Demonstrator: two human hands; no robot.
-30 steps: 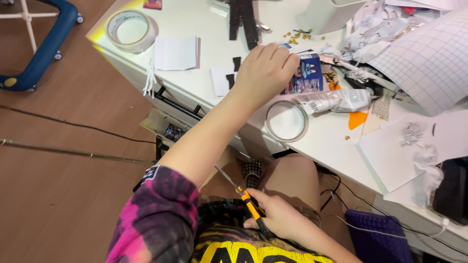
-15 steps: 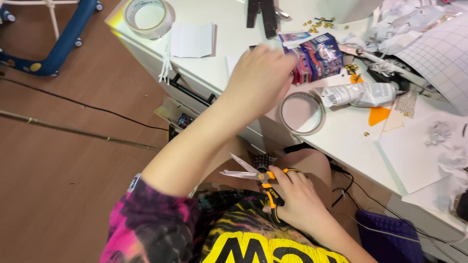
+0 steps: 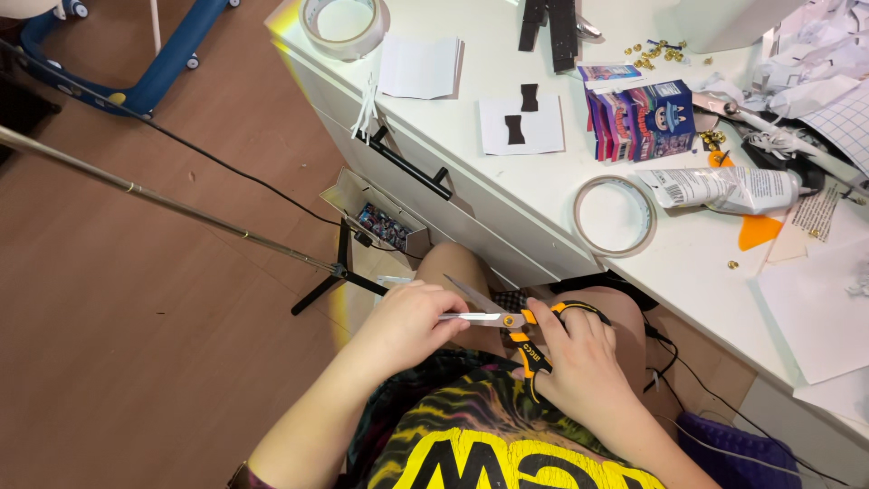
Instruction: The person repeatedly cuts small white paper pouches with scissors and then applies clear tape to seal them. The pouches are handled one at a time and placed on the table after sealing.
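Since the earlier frame the left hand point(image 3: 412, 321) has withdrawn from the coloured box point(image 3: 643, 118) on the desk and come down to the lap. White desk point(image 3: 543, 195) stands over brown wood flooring, with a drawer handle point(image 3: 409, 165) on its front edge. On its top lie two tape rolls point(image 3: 615, 215), a white tube point(image 3: 724, 187), paper sheets and scattered brass fasteners. Left hand is curled, its fingertips point(image 3: 450, 306) pinching something at the blades; what it pinches cannot be made out. Right hand point(image 3: 579, 358) is closed through the orange-and-black handles of the scissors point(image 3: 511, 319), blades parted, held above the knees just below the desk edge.
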